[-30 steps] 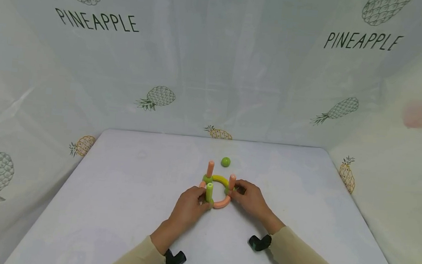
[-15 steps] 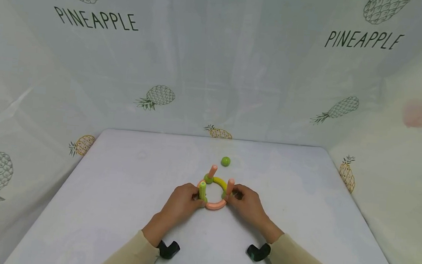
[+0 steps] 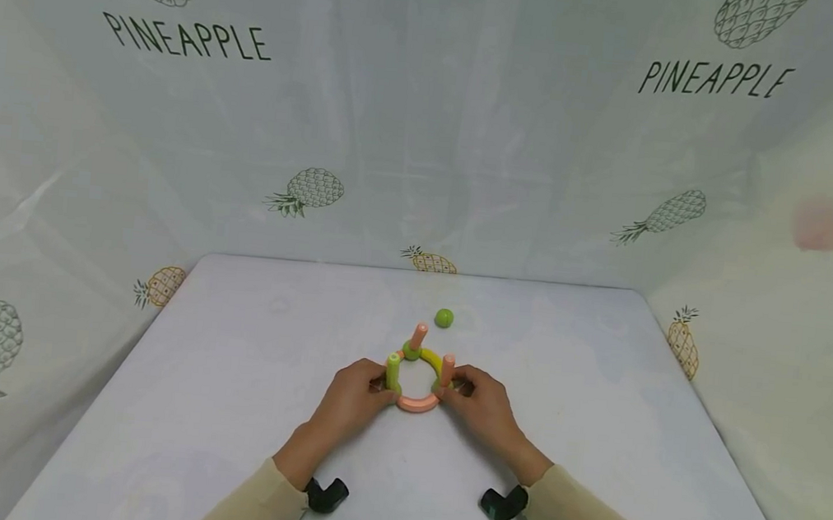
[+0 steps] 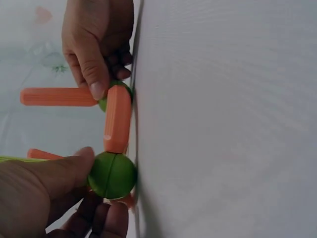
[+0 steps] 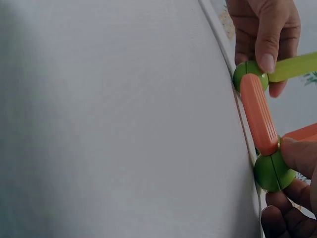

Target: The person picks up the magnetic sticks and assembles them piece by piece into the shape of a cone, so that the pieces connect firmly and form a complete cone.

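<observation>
A ring of curved toy rods joined by green balls lies on the table, with straight rods standing up from the balls. In the head view, its near side is an orange curved rod and its far right side a yellow curved rod. My left hand pinches the left green ball, below a yellow-green rod. Opposite it, my right hand pinches the right green ball, below an upright orange rod. The back green ball bears another orange rod, leaning slightly.
Behind the ring sits a loose green ball. A white table spreads around both hands, with a pineapple-print sheet hanging behind it. Black wrist pieces stick out near both sleeves.
Both hands keep hold of the ring. It has turned clockwise and shifted a little left: my left hand went left, my right hand slightly toward me. The loose ball stayed put.
</observation>
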The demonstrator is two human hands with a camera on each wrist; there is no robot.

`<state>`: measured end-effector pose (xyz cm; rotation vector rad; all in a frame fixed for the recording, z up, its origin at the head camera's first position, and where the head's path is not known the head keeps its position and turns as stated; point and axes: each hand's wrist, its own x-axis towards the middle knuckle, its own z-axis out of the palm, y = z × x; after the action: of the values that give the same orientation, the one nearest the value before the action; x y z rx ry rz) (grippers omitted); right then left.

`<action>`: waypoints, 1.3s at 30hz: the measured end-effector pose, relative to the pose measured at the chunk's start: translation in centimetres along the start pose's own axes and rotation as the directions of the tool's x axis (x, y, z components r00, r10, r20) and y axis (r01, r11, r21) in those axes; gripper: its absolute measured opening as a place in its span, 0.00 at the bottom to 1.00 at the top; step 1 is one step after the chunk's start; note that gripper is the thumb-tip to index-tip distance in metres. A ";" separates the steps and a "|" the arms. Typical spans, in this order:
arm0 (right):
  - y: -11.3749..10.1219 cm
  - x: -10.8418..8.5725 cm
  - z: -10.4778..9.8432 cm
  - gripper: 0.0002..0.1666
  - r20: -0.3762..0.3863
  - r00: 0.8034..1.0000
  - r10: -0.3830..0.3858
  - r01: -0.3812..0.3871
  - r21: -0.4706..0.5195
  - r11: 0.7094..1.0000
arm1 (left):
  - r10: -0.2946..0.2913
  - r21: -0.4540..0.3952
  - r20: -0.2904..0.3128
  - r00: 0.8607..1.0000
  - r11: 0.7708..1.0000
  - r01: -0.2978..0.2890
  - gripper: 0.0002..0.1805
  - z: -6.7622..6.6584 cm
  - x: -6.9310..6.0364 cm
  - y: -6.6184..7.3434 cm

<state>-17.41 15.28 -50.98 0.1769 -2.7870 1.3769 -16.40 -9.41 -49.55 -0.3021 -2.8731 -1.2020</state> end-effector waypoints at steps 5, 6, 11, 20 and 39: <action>-0.3 -0.1 0.3 0.15 -0.007 1.000 0.004 -0.004 -0.011 1.000 | -0.035 -0.162 -0.024 0.999 0.986 0.031 0.23 -0.2 -0.3 -0.7; -0.3 -0.1 0.3 0.15 -0.005 1.000 0.007 -0.007 -0.011 1.000 | -0.038 -0.183 -0.026 0.999 0.983 0.033 0.22 -0.2 -0.4 -0.7; -0.1 0.0 -0.3 0.16 0.050 0.999 0.022 -0.021 -0.019 1.000 | -0.028 -0.208 -0.025 0.999 0.978 0.022 0.20 -0.2 -0.3 -1.0; 0.2 1.1 -2.4 0.18 0.154 0.988 0.027 -0.027 -0.004 1.000 | -0.030 -0.180 -0.010 0.999 0.983 0.028 0.22 -0.3 -0.2 -0.9; 1.3 10.8 -2.4 0.31 0.062 0.997 0.044 -0.046 0.030 0.999 | -0.028 -0.148 -0.011 1.000 0.989 0.026 0.21 -0.5 -0.2 -0.4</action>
<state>-28.34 17.00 -49.76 0.1607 -2.8369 1.4497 -16.26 -10.05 -49.51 -0.2560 -2.7907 -1.4201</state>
